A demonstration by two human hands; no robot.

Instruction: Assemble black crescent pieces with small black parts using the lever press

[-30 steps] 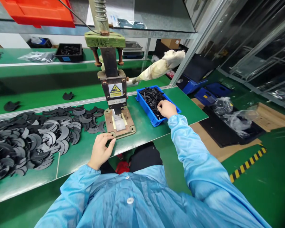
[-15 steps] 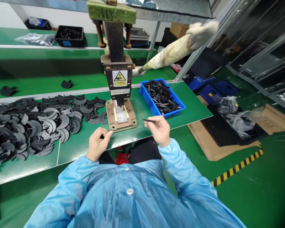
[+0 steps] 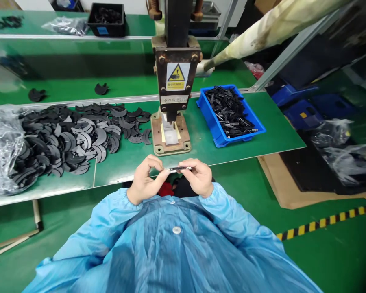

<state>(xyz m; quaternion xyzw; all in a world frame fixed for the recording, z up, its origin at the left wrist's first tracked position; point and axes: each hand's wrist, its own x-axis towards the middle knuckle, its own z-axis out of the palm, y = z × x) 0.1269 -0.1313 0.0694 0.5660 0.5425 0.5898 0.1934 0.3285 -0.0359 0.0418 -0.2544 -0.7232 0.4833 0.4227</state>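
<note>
A slim black plastic strip is held level between my two hands, just in front of the bench edge. My right hand pinches its right end between thumb and fingers. At the left end, my left hand is closed with the thumb and fingertips against the strip. Directly beyond the hands stands a press with a yellow hand-warning label. Its base plate carries a pale metal block with no black part on it. To the right, a blue bin holds many similar black strips.
A heap of black crescent-shaped parts covers the left of the green bench, beside a clear plastic bag. Two dark parts lie farther back. A wrapped pole slants from the press to the upper right. A black bin stands on the rear shelf.
My right hand has brought the black strip leftward to my left hand, which now touches its other end. The view has shifted, showing the bench higher and more of the plastic bag.
</note>
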